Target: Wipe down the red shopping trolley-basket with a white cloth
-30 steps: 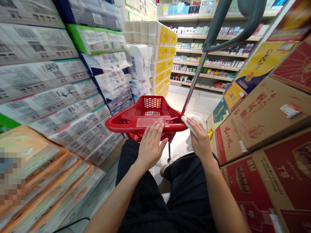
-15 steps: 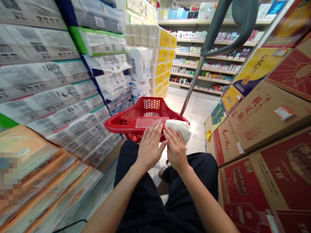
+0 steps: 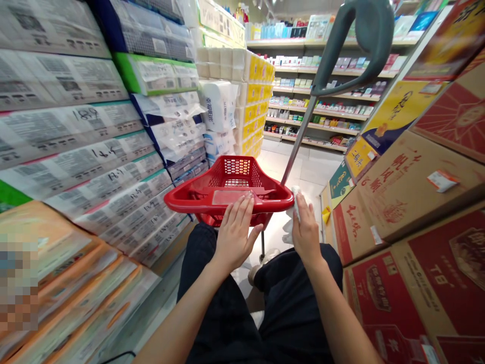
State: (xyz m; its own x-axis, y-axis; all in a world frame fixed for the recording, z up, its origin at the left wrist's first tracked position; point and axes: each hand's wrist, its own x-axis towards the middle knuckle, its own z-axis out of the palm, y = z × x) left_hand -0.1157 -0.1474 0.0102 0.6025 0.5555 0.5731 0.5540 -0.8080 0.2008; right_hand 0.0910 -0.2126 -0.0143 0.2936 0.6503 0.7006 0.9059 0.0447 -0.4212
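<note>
A red plastic shopping basket (image 3: pixel 197 198) on wheels stands in front of my knees in a shop aisle. My left hand (image 3: pixel 235 230) lies flat on its near rim, fingers stretched out and together. My right hand (image 3: pixel 304 227) presses a white cloth (image 3: pixel 296 196) against the basket's right corner, where the grey pull handle (image 3: pixel 352 48) rises from it. The cloth is mostly hidden behind my fingers. The basket looks empty inside.
Stacked tissue packs (image 3: pixel 94 146) wall the left side. Cardboard boxes (image 3: pixel 409 197) are piled on the right. Yellow and white paper rolls (image 3: pixel 250 101) stand behind the basket. Shelves of goods (image 3: pixel 326 108) cross the far end. A tiled floor (image 3: pixel 303 169) lies between.
My right hand with the cloth slid along the near rim to the left beside my left hand, then back to the basket's right corner. My left hand stayed on the rim.
</note>
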